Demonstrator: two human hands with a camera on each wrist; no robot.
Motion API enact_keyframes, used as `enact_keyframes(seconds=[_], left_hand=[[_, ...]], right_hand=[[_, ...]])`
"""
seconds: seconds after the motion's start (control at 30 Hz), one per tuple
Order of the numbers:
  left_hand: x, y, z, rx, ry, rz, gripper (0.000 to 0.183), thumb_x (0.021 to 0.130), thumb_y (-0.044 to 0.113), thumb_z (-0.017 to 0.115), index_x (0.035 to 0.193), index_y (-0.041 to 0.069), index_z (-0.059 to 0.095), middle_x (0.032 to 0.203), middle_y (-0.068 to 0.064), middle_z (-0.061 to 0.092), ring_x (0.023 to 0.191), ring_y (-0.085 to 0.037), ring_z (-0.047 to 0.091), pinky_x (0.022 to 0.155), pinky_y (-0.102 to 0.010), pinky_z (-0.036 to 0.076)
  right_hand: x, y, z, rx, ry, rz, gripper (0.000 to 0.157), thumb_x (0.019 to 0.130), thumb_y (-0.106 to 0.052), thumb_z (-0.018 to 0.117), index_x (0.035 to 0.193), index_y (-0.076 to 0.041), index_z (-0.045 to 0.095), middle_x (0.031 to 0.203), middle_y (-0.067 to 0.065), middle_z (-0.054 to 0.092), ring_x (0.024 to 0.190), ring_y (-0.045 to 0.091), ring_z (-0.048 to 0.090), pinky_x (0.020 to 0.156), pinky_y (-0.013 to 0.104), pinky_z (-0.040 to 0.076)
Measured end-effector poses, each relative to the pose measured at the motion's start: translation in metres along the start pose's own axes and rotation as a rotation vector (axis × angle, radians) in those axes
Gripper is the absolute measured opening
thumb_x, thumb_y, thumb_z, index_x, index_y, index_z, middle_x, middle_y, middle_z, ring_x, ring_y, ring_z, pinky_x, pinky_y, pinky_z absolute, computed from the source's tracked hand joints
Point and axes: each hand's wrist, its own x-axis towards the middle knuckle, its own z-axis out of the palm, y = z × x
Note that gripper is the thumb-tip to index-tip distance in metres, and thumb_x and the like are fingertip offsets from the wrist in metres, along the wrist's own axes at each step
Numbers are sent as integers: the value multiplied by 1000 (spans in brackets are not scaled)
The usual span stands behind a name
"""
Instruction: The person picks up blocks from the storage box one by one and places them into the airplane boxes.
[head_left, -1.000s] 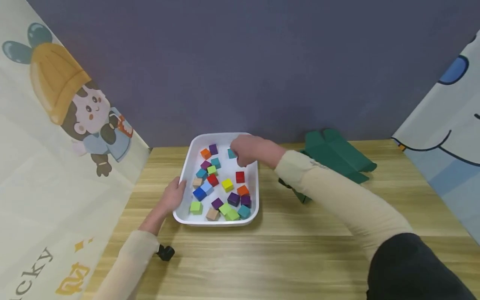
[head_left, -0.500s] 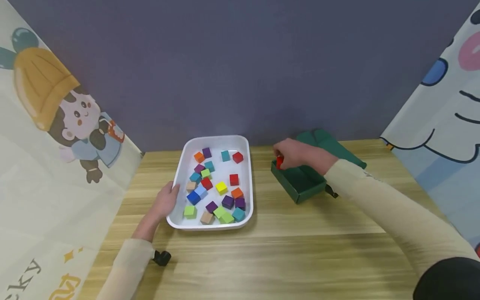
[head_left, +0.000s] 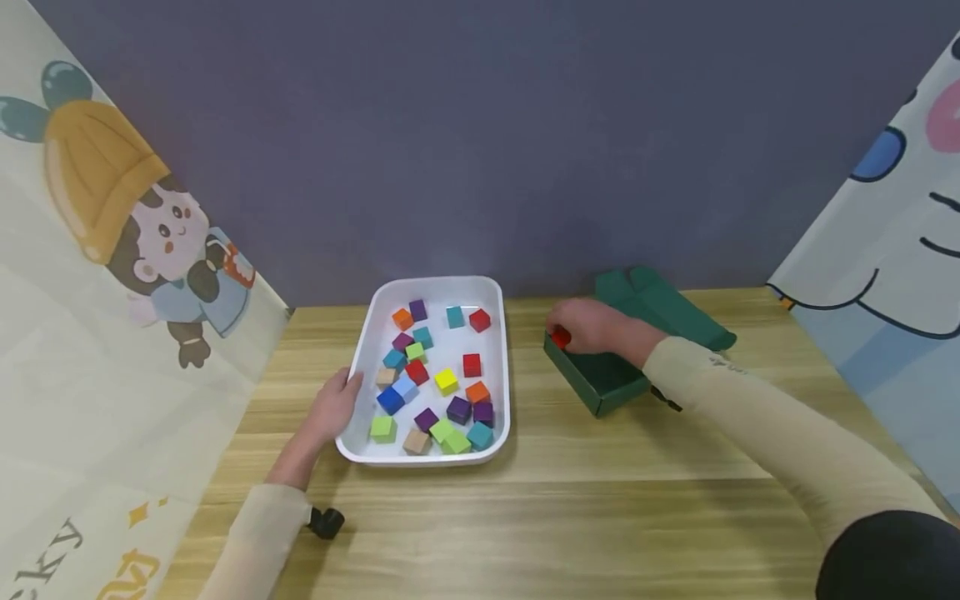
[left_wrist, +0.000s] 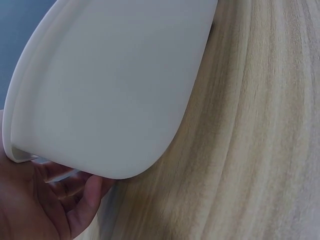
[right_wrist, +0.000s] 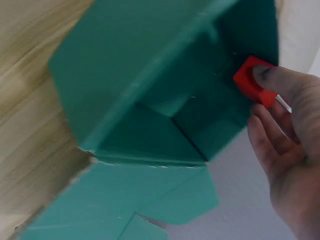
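One red cube is pinched in the right-hand grip, the thumb laid on one face and the fingers meeting it from another side, parted just enough to take the block. From where I stand, it is at the mouth of the open green box, by the far left corner; whether it touches the card there I cannot tell. It looks light and stiff, like painted wood, and I doubt it would break; smooth faces might slide a little, so two opposite flat sides seem the best hold. Being a cube, it has no long axis and no end to point anywhere. The box looks like thin card, light and liable to shift if nudged; its near left side slants across the desk from far left to near right, and its lid spreads off behind and to the right. Meanwhile the left-hand grip is closed over the left rim of the white tray, probably stiff plastic, whose long axis runs towards the dark backdrop, with loose coloured cubes lying at mixed angles inside.
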Motion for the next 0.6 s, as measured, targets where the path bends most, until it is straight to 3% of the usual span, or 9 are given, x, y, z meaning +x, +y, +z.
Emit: enact_keyframes(seconds=[0.17,0.47,0.6], left_hand=[[0,-1,2,-24,1,3,56,107,37,28,141,-7,35,119,-29,55,100,-37,62,73,-40,58],[2,-6,1,-45,1,-5,58,106,39,29,143,-6,34,119,-29,56,98,-35,63,71,-40,58],[2,-8,1,-55,6,-2,59,106,39,30,143,-6,33,119,-29,56,97,-35,63,71,-40,58]], right_hand=[[-1,2,6,-45,4,21,31,78,0,75,106,-10,70,99,3,63,87,21,60,72,36,54],[4,10,19,-76,38,-4,26,76,0,72,96,-15,68,83,-4,64,72,15,57,61,35,50],[5,10,20,-118,35,15,14,79,-10,75,86,-17,66,77,-5,63,67,14,57,57,35,49]])
